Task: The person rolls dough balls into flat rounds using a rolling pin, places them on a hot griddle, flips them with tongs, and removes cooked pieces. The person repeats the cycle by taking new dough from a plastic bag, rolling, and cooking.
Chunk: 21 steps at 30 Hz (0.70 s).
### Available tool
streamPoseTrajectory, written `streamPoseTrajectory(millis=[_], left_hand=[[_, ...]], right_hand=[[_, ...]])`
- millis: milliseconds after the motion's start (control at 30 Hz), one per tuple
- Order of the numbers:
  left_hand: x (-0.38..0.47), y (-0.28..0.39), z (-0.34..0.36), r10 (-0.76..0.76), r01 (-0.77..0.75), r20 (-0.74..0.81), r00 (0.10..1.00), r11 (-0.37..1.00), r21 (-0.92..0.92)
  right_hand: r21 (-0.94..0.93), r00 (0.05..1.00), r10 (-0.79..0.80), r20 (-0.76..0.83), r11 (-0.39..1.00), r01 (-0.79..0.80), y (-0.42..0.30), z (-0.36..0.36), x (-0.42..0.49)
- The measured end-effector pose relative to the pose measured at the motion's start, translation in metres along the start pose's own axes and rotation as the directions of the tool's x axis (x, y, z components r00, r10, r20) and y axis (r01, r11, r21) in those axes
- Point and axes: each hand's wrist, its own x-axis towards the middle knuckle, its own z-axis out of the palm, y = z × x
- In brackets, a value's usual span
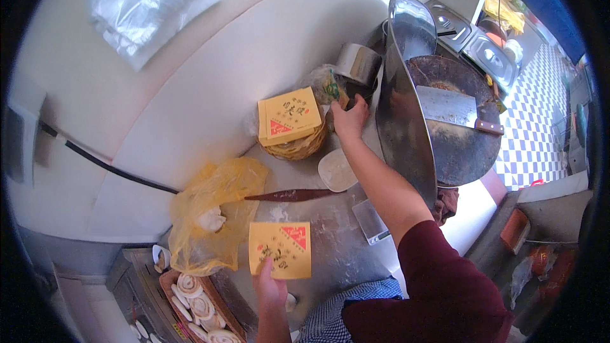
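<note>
My left hand [270,288] holds a yellow paper food bag [295,243] with printed writing and a red corner, thumb on top, above the floury metal worktop [319,224]. At the back of the worktop, my right hand [351,116] reaches to a clear plastic bag with green print [330,86]. Its fingertips are partly hidden, so whether they grip anything cannot be told. Just beyond them, a steel pot [358,63] tilts over a dark container [360,89]. Left of this hand, a stack of yellow paper bags [289,114] rests on a round wicker basket [295,149].
A dark rolling pin [293,195] lies beside a bowl of pale powder [336,171]. A digital scale [369,221] sits under my right arm. A curved metal guard [402,124] separates the worktop from a cleaver [450,106] on a round chopping board [462,162]. A yellow plastic bag [190,243] is left.
</note>
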Motion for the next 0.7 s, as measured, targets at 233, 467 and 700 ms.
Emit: streamPoseTrajectory(millis=[233, 467, 700], left_hand=[[-0.014, -0.004, -0.034, -0.015, 0.007, -0.138, 0.990, 0.998, -0.061], [-0.014, -0.016, -0.054, -0.017, 0.015, -0.205, 0.979, 1.000, -0.012], [-0.002, -0.010, -0.048, 0.140, -0.133, -0.150, 0.979, 0.989, 0.059]], right_hand=[[-0.197, 0.964, -0.066, 0.259, 0.973, 0.119, -0.008, 0.017, 0.017], [0.018, 0.908, -0.383, 0.172, 0.923, 0.385, -0.030, -0.013, 0.008], [0.133, 0.423, -0.886, 0.189, 0.450, 0.883, -0.109, -0.036, -0.021]])
